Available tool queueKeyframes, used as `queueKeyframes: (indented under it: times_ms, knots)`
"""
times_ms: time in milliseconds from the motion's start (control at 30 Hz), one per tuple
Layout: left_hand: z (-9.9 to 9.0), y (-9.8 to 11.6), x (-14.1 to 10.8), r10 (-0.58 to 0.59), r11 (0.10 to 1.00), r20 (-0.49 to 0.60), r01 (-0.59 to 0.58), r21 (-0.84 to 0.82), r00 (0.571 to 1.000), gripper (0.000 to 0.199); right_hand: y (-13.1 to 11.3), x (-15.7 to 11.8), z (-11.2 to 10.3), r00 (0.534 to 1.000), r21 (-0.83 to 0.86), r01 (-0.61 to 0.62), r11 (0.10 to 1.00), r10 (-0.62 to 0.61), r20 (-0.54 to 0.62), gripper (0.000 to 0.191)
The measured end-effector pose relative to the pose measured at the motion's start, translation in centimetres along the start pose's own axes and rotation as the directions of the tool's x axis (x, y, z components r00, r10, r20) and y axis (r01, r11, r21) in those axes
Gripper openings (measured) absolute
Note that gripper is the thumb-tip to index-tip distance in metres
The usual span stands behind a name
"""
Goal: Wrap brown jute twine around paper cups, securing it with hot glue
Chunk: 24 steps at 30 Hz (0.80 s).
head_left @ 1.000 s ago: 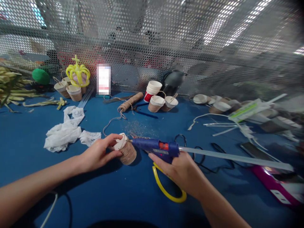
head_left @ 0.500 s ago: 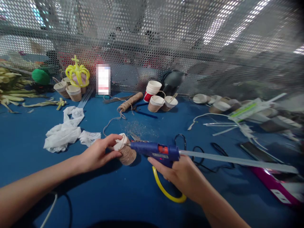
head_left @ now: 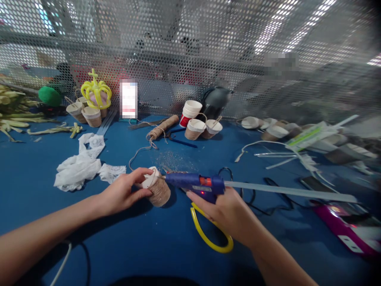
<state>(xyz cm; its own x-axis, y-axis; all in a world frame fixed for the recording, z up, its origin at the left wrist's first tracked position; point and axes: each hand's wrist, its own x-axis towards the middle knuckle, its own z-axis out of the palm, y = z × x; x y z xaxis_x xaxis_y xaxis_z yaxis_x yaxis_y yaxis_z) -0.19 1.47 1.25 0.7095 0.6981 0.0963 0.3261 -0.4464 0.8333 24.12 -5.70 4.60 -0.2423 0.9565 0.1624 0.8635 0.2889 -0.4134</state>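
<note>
My left hand grips a small paper cup wrapped in twine by its white end, the cup lying tilted on the blue table. My right hand holds a blue glue gun, its nozzle pointing left at the twine near the cup's white edge; whether the tip touches I cannot tell. From the gun's back sticks a long clear glue stick. A strand of twine runs from the cup toward a twine bundle behind. Below the right hand lies a yellow handle loop.
Crumpled white cloth lies left of the cup. Several twine-wrapped cups stand along the perforated metal screen, near a yellow crown and a phone. At right are a magenta box and black cable.
The glue gun has shifted slightly up, its nozzle a little farther from the cup's white edge, and the back of the glue stick has risen. My left hand keeps its hold on the cup.
</note>
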Motion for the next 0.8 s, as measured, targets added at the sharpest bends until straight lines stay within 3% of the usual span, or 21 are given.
queueKeyframes:
  times_ms: [200, 567, 800]
  knots:
    - [0.0, 0.1, -0.1, -0.002, 1.0, -0.012, 0.002, 0.027, 1.0, 0.034, 1.3, 0.6, 0.0, 0.982, -0.17, 0.179, 0.969, -0.186, -0.027, 0.025]
    - [0.0, 0.0, -0.1, -0.005, 0.999, -0.012, 0.005, 0.035, 1.0, 0.035, 1.2, 1.0, 0.1, 0.962, -0.255, 0.252, 0.934, -0.269, -0.034, 0.026]
    - [0.0, -0.1, -0.2, 0.01, 0.999, -0.015, -0.01, 0.031, 1.0, 0.035, 1.6, 0.3, 0.1, 0.888, -0.46, 0.401, 0.792, -0.459, -0.016, 0.028]
